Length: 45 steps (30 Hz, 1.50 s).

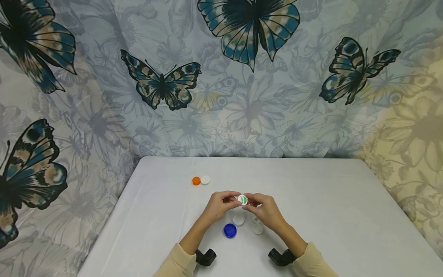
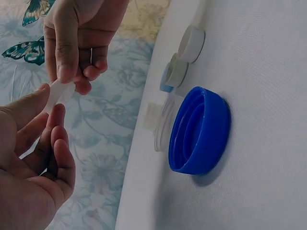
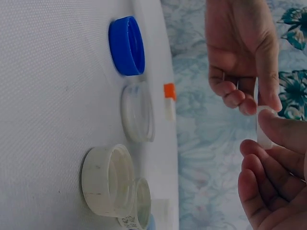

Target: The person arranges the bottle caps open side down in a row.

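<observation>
Between the fingertips of both hands, a small white cap [image 1: 242,199] with a green mark on its face is held up above the table. My left hand [image 1: 217,206] pinches its left edge with thumb and fingers. On the opposite edge, the thumb and fingers of my right hand [image 1: 269,211] pinch it too. The left wrist view shows the cap [image 2: 59,93] edge-on, well off the tabletop. Below the hands lie a blue cap [image 1: 230,231], a translucent whitish lid [image 1: 238,219] and a white cap [image 1: 257,229]; the right hand partly hides smaller caps there.
An orange cap [image 1: 196,181] and another white cap [image 1: 205,180] lie side by side farther back on the white table [image 1: 155,215]. A butterfly-patterned cloth [image 1: 252,111] hangs behind. Black devices [image 1: 206,257] sit at both wrists.
</observation>
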Motion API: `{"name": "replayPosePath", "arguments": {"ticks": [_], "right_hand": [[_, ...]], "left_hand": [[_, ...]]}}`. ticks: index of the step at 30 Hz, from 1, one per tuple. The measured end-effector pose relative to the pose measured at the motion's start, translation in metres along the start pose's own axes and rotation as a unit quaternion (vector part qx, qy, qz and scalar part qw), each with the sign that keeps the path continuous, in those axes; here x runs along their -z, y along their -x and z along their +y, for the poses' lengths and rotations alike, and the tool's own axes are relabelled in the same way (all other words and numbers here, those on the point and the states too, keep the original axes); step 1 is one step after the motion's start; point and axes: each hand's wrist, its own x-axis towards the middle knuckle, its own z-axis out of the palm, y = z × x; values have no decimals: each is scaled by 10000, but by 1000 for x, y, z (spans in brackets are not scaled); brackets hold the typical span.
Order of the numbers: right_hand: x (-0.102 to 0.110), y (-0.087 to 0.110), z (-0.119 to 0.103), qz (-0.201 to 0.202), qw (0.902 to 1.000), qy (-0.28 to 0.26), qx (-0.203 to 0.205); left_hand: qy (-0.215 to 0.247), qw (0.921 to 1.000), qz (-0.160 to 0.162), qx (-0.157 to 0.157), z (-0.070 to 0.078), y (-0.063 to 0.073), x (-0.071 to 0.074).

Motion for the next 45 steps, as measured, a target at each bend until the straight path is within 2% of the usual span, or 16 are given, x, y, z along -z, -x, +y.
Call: {"name": "replayPosePath", "arguments": {"ticks": [4, 7, 11, 21, 26, 32, 38, 45], "right_hand": [[0, 0, 4, 10, 9997, -8, 238], [0, -1, 8, 119, 9985, 89, 533], [2, -3, 11, 186, 9971, 152, 717], [6, -16, 10, -156, 9986, 362, 343], [8, -28, 9, -440, 9974, 526, 233], [6, -41, 13, -724, 9939, 761, 328], [-5, -65, 19, -1018, 9905, 885, 251], [-21, -98, 26, -1356, 9843, 1122, -107]], "left_hand": [[-151, 9998, -160, 14, -1, 0, 1], [-367, 9989, -253, -150, -2, 0, 2], [-683, 9967, -180, -389, -3, -2, 2], [-1223, 9910, 43, -535, -5, -9, 0], [-1425, 9887, -29, -473, -6, -18, 4], [-1719, 9842, -97, -402, -11, -30, 12], [-1973, 9798, -39, -339, -22, -43, 25], [-2347, 9719, -118, -149, -36, -63, 40]]}}
